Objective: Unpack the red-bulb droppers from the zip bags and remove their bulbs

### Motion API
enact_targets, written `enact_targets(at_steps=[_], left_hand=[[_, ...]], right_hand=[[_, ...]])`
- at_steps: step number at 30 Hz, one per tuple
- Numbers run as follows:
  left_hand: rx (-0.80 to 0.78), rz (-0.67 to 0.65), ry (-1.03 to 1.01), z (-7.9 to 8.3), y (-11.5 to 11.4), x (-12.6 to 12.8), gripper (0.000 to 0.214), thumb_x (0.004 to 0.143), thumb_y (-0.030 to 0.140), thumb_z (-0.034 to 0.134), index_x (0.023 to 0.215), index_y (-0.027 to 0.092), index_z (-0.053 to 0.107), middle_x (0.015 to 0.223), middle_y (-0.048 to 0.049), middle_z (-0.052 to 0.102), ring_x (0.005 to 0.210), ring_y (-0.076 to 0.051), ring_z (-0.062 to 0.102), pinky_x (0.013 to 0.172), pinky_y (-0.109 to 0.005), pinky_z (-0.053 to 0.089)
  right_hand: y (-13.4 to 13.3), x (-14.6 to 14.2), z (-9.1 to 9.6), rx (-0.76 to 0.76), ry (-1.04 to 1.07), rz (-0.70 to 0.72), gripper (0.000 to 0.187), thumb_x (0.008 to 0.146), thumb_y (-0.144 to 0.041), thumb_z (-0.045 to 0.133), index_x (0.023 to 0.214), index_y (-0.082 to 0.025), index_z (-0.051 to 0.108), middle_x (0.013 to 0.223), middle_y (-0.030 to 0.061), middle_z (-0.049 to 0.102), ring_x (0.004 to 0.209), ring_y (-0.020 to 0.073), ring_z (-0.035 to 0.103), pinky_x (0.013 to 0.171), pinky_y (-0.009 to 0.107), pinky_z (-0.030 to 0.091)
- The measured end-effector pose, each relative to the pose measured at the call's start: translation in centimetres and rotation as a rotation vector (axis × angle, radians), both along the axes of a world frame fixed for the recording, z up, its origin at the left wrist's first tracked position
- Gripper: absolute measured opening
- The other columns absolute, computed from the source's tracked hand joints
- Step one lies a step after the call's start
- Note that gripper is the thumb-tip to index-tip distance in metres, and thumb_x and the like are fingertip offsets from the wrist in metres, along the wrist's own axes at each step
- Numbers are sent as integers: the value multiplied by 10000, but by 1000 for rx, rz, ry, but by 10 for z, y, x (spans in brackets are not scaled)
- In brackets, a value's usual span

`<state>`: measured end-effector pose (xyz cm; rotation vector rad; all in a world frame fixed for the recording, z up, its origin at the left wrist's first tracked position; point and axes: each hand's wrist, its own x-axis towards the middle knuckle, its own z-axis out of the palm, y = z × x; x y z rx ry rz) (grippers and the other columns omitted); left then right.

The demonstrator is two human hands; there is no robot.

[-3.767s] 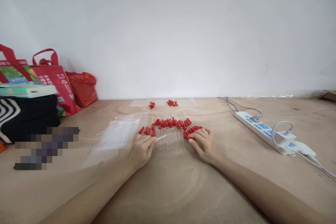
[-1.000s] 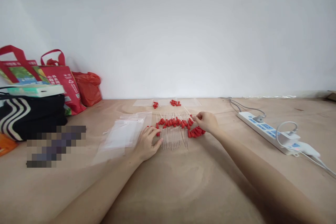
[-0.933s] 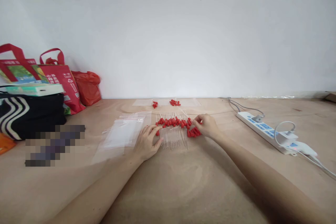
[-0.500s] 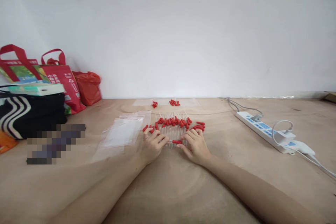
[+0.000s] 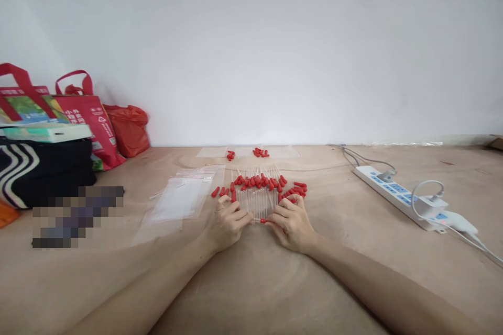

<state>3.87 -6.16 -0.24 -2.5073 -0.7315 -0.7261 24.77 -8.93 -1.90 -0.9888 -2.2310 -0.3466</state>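
Between my two hands a red rubber dropper bulb (image 5: 263, 221) lies end to end with a clear glass tube (image 5: 257, 220). My left hand (image 5: 231, 224) pinches the tube, most of which its fingers hide. The bulb is in the pinch of my right hand (image 5: 294, 224), with only its near end showing. Just beyond the hands is a row of clear glass tubes (image 5: 255, 202) laid side by side. Past that row sits a cluster of red-bulbed droppers (image 5: 257, 181). Loose red bulbs lie on both sides of it, partly behind my hands.
Clear zip bags (image 5: 183, 196) lie flat at the left. More bags with red bulbs (image 5: 260, 152) are near the wall. A power strip (image 5: 393, 191) with plugs and cables is at the right. Shopping bags (image 5: 92, 120) and a black striped bag (image 5: 58, 170) stand at the far left.
Both hands have come slightly nearer to me with the tube and bulb. The right fingers now cover more of the bulb. The view has shifted slightly.
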Motion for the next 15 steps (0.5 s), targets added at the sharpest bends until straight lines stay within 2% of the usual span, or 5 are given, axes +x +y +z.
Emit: enact_targets(at_steps=[4, 7, 11, 15], left_hand=[[-43, 98, -93, -3, 8, -18, 232, 827, 161, 402, 710, 215, 594, 609, 13, 604, 621, -132, 516, 732, -351, 305], [-77, 137, -109, -8, 12, -23, 247, 861, 223, 373, 754, 193, 594, 633, -9, 583, 603, -137, 513, 637, -299, 351], [-164, 191, -138, -14, 16, -14, 287, 876, 198, 298, 1000, 155, 553, 779, -51, 547, 670, -138, 535, 607, -248, 414], [-202, 181, -204, -16, 22, -12, 382, 817, 95, 291, 1161, 129, 452, 901, -83, 495, 761, -151, 542, 651, -256, 454]], right_hand=[[2, 17, -2, -16, 103, -121, 247, 812, -237, 422, 617, -179, 562, 609, 9, 552, 667, 127, 449, 788, 337, 244], [6, 25, -3, -33, 216, -185, 242, 845, -275, 402, 744, -199, 608, 720, 25, 611, 703, 131, 497, 768, 315, 264], [18, 31, -4, -64, 349, -287, 272, 858, -341, 378, 851, -229, 626, 813, 32, 632, 791, 150, 535, 741, 293, 289], [36, 49, -4, -153, 526, -464, 317, 837, -371, 363, 947, -211, 613, 855, 56, 624, 738, 154, 544, 732, 300, 326]])
